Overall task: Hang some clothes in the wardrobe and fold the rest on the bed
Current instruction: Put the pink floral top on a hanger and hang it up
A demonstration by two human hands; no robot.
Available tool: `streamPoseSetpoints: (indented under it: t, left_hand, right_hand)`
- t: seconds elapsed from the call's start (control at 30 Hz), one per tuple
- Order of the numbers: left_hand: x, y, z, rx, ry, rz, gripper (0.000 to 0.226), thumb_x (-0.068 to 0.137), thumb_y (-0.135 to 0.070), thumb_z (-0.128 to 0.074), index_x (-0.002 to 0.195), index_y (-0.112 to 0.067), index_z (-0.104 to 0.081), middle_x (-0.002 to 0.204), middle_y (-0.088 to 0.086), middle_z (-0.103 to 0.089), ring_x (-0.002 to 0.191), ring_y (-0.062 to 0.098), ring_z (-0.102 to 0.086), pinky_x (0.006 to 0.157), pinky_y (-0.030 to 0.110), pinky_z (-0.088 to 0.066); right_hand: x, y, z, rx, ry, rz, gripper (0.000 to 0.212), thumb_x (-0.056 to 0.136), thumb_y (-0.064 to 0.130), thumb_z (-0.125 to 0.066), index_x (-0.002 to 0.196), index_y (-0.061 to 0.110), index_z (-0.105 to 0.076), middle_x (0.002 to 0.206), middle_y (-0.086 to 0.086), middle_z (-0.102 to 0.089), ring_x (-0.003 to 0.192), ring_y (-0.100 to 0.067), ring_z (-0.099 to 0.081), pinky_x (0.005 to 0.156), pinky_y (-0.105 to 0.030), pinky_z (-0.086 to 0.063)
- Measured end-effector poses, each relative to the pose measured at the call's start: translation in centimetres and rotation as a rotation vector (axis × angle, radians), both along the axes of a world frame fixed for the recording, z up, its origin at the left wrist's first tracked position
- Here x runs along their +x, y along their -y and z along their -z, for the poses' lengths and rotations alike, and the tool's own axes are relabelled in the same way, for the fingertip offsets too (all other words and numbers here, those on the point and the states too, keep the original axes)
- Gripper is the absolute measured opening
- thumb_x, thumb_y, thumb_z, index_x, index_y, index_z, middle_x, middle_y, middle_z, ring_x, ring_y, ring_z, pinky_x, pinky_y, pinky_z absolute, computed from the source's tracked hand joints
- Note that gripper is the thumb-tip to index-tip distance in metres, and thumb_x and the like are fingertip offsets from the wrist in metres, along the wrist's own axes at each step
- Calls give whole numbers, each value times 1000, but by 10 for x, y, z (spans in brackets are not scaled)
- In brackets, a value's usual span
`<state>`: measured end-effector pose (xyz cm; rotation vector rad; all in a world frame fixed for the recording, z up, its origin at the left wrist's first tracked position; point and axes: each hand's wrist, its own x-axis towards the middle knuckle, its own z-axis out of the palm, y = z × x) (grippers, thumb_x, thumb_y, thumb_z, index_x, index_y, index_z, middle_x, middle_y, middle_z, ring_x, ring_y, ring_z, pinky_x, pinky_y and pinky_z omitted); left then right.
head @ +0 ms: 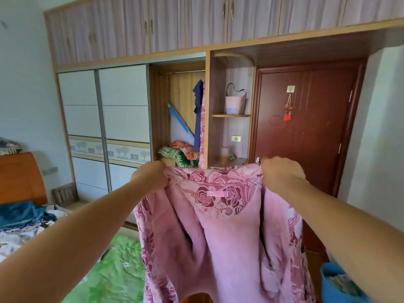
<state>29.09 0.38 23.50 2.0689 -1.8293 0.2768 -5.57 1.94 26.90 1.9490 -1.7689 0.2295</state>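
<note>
Left hand (150, 176) and right hand (282, 173) grasping pink jacket (218, 226), hem cut off below

Pale wall (24, 84) at left, built-in wardrobe (124, 106) with white sliding doors and one open bay, striped overhead cupboards (166, 25) in light wood framing, rounded corner shelves (230, 115) beside a dark red door (306, 132), orange wooden headboard (19, 178), bed (113, 270) under a green sheet, even daylight.

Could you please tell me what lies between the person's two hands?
In the head view, the pink jacket stretches between the left hand and the right hand, both gripping its top edge; its small label sits midway, slightly lower.
</note>
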Motion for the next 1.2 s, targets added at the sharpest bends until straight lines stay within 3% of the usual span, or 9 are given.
streamPoseSetpoints:
  t: [0.13,0.3,0.47,0.73,0.93,1.2]
  left_hand:
    - [-25,84,4,-40,-35,63,48,80,-11,-48,126,-21,-60,118,10,-67,107,34,-63,88,41,-55]
    - [-39,209,12,-70,-58,132,36,82,-11,-48,112,-18,-66,108,10,-69,92,31,-61,75,32,-47]
    - [-32,326,16,-65,-62,82,42,81,-14,-49,121,-15,-64,115,13,-67,103,35,-63,76,33,-47]
    - [-17,452,32,-41,-100,17,43,75,-8,-46,113,-14,-65,109,12,-68,85,30,-56,69,31,-43]
    - [-1,537,50,-43,-143,-154,51,80,-8,-48,128,-13,-61,122,14,-65,108,36,-62,84,39,-55]
    - [29,622,47,-72,-236,-411,37,78,-8,-48,106,-26,-64,92,1,-62,77,25,-56,53,24,-39]
  right_hand:
    - [-23,71,5,-14,29,31,34,89,23,-63,122,17,-57,117,-10,-66,104,-35,-66,70,-38,-45]
    - [-39,186,9,-36,53,52,33,88,21,-64,119,14,-57,116,-13,-67,102,-38,-67,68,-37,-44]
    - [-33,300,8,-55,124,32,30,86,17,-62,114,11,-56,111,-18,-66,99,-43,-66,68,-39,-44]
    - [-12,469,36,-40,268,-72,33,85,14,-60,117,9,-55,112,-23,-64,102,-46,-64,71,-39,-44]
    - [12,607,63,15,393,-230,29,82,14,-61,111,9,-57,111,-21,-64,101,-43,-63,70,-35,-44]
    - [62,764,56,93,433,-467,26,82,11,-56,109,10,-57,116,-23,-64,106,-44,-62,74,-37,-44]
